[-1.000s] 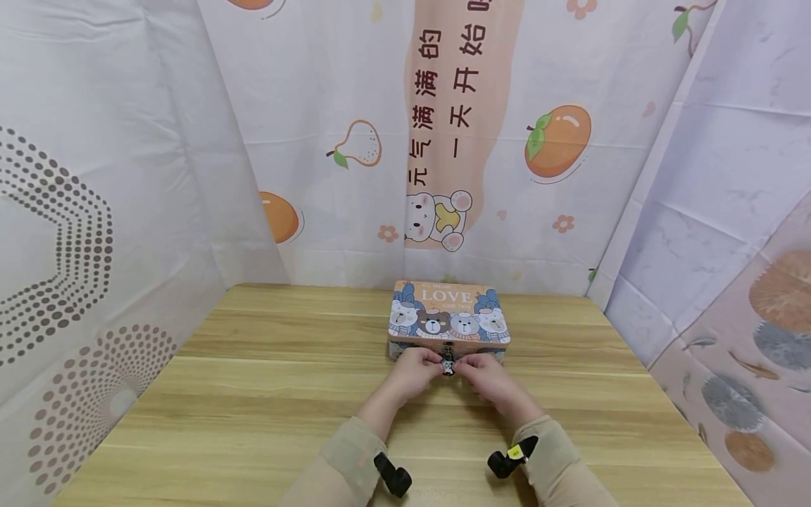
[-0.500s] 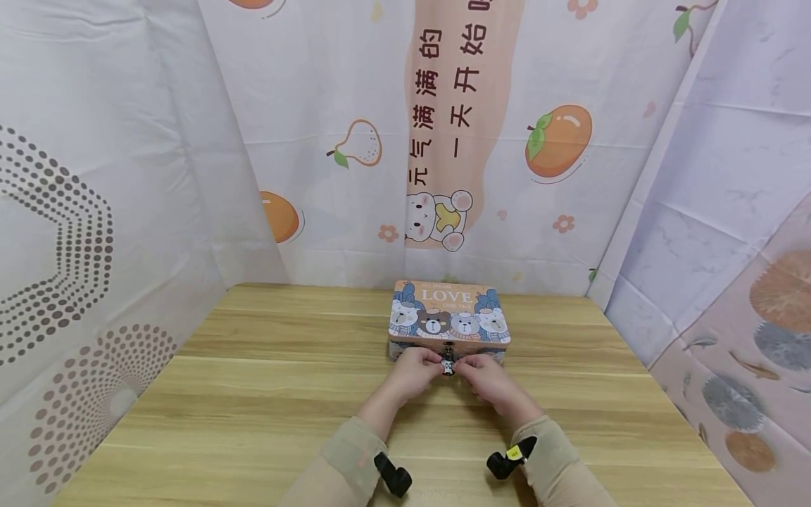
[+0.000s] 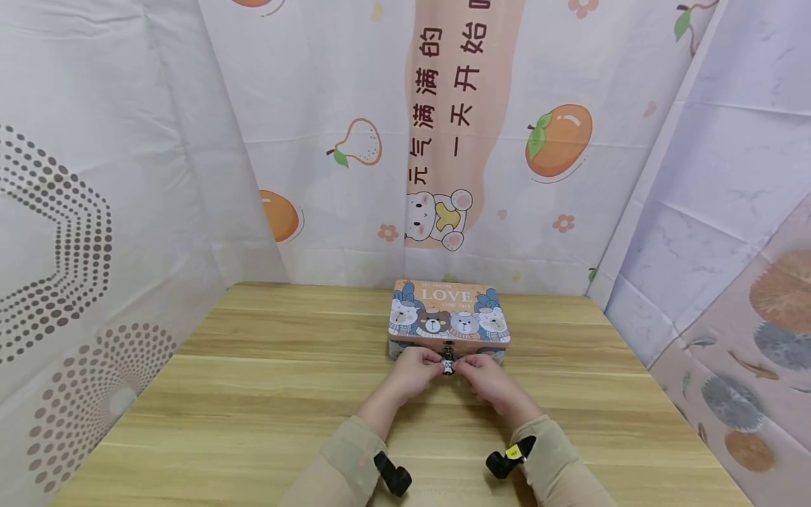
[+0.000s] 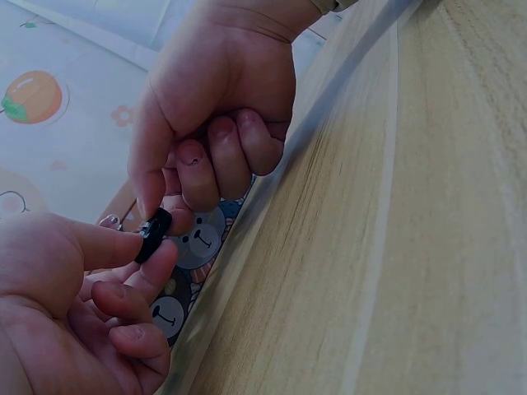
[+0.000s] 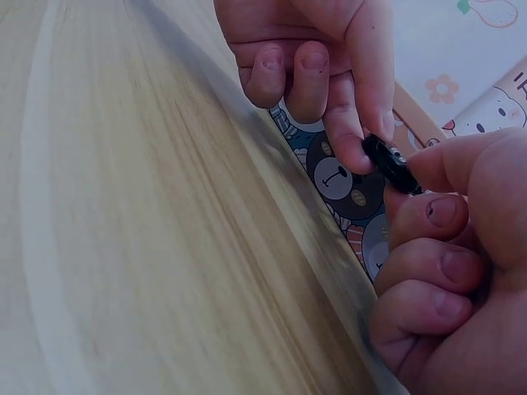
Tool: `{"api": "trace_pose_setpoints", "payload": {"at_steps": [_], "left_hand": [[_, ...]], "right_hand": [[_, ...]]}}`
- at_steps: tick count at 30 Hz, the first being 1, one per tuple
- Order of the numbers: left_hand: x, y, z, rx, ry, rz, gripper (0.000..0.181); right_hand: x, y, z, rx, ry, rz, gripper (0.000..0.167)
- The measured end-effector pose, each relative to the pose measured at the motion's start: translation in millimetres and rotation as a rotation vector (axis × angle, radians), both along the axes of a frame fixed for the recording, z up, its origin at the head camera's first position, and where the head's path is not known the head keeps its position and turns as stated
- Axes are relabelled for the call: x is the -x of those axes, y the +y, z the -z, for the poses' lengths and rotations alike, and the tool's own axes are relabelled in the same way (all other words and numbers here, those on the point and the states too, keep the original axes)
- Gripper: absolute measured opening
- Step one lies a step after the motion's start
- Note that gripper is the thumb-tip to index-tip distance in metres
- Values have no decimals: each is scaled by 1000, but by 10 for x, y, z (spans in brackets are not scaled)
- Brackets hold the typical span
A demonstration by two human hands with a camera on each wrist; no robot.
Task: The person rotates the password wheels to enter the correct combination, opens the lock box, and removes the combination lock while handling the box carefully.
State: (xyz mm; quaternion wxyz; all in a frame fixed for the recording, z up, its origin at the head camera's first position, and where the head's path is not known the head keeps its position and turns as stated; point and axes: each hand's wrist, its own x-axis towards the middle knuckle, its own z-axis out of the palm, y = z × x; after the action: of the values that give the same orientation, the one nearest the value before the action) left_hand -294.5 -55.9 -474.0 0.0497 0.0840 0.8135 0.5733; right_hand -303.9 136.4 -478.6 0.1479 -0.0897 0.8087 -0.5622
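Observation:
A small black padlock [image 3: 448, 367] with a pale patterned face hangs at the front clasp of a tin box [image 3: 453, 310]. The box lid is down and printed with cartoon bears and the word LOVE. My left hand [image 3: 410, 372] pinches the padlock's left side between thumb and finger. On its right side, the thumb and finger of my right hand [image 3: 493, 380] do the same. In the left wrist view the padlock [image 4: 152, 235] lies between both sets of fingertips, its dark edge showing. The remaining fingers of my right hand [image 5: 461, 271] are curled inward. Fingers partly cover the padlock.
The box stands near the back of a wood-grain table [image 3: 285, 394]. A printed curtain [image 3: 304, 91] hangs behind it, with more cloth at left and right. A small black device [image 3: 394, 476] sits on the left sleeve, another [image 3: 507, 461] on the right.

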Motion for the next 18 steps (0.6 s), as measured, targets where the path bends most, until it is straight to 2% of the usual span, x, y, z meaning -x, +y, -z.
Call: {"api": "trace_pose_setpoints", "payload": {"at_steps": [12, 18], "left_hand": [[8, 2, 7, 8, -2, 1, 11], [9, 1, 5, 11, -6, -3, 9]], "right_hand": [[-26, -16, -20, 2, -14, 15, 29], [-1, 19, -33, 21, -56, 33, 32]]}}
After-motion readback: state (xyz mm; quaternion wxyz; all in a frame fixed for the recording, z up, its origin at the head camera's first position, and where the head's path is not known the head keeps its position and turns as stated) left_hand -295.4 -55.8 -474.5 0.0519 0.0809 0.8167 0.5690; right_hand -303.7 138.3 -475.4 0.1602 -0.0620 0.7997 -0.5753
